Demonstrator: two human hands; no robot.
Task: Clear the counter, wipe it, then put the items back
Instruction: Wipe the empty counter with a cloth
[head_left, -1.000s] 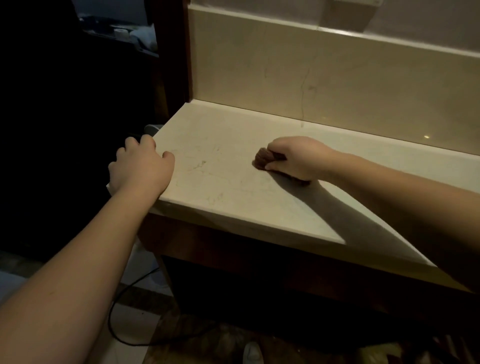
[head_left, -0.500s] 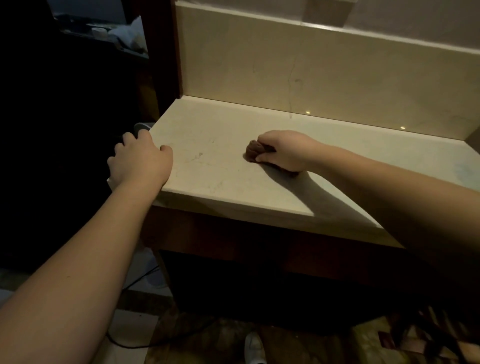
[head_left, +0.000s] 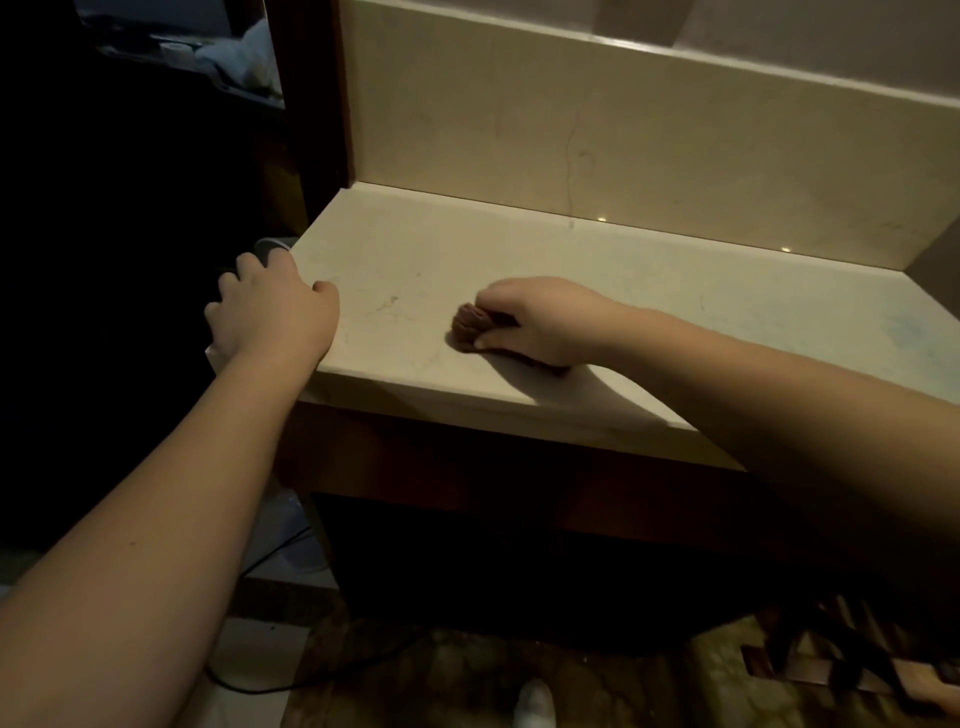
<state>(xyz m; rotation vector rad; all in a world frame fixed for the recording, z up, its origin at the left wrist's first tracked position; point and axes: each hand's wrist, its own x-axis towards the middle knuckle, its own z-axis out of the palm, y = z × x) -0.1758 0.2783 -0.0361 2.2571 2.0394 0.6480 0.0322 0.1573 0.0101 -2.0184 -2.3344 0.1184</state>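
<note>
Right hand (head_left: 540, 319) is down on the counter (head_left: 649, 291), left of the surface's middle and nearer the front edge than the backsplash. Fingers curled round a bunched brown cloth (head_left: 470, 328); grip is closed on it, thumb along the near side. Cloth sits flat against the stone, poking out past the fingers toward the left end. Right forearm crosses the front edge from the lower right and throws a shadow on the counter below the hand.

Left hand (head_left: 272, 312) is at the front-left corner of the counter. Palm over the corner, thumb lying on the top surface, fingers bent over the left edge. It holds nothing; grip is a loose drape on the stone, not a fist. Fingertips past the edge are in the dark, so I cannot tell what they touch there.

Counter top is pale marbled stone with faint veins and a light bluish smear toward the right end. Backsplash (head_left: 597, 150) in the same stone runs along the back edge; two small light reflections at its base. Dark wood post (head_left: 311, 114) stands at the back-left corner.

A greyish rounded object (head_left: 270, 247) shows just off the left edge beyond the left hand, too dark to identify. Below the front edge: dark cabinet front, a black cable (head_left: 254, 566) on the floor, a white shoe tip (head_left: 535, 704) at the bottom.
</note>
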